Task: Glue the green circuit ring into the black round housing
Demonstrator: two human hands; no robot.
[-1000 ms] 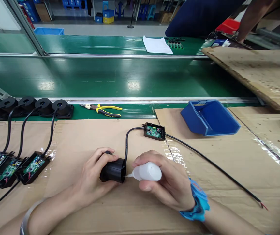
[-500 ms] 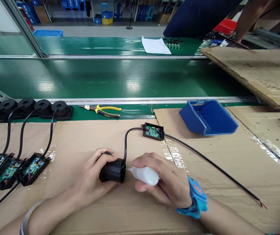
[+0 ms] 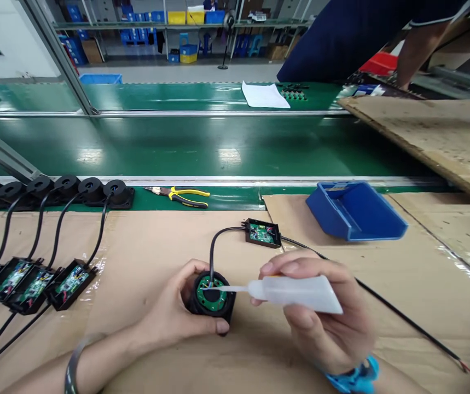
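My left hand [image 3: 185, 306] grips a round black housing [image 3: 228, 306] whose open end faces up toward me, showing a green ring-shaped circuit board [image 3: 217, 300] inside. A white squeeze tube [image 3: 300, 293] lies between the fingers and thumb of my right hand [image 3: 329, 317]. Its long thin nozzle reaches over the circuit board, near where the wires come in; whether the tip touches cannot be made out. From the housing a black cable [image 3: 214, 246] curves up to a small open black box [image 3: 262, 233] holding another green board. A second cable leaves this box toward the lower right, ending in bare wires.
Several similar housings [image 3: 91, 190] stand in a row at the left, cabled to open black boxes [image 3: 73, 283]. Yellow-handled pliers [image 3: 187, 197] lie behind my hands. A blue bin [image 3: 358, 213] sits at the right. Another person's arm [image 3: 423, 49] is at the upper right.
The housing has turned from lying sideways to showing its open end and board to me. My right hand with the tube has moved right and nearer, the nozzle now over the board. The view has tilted up.
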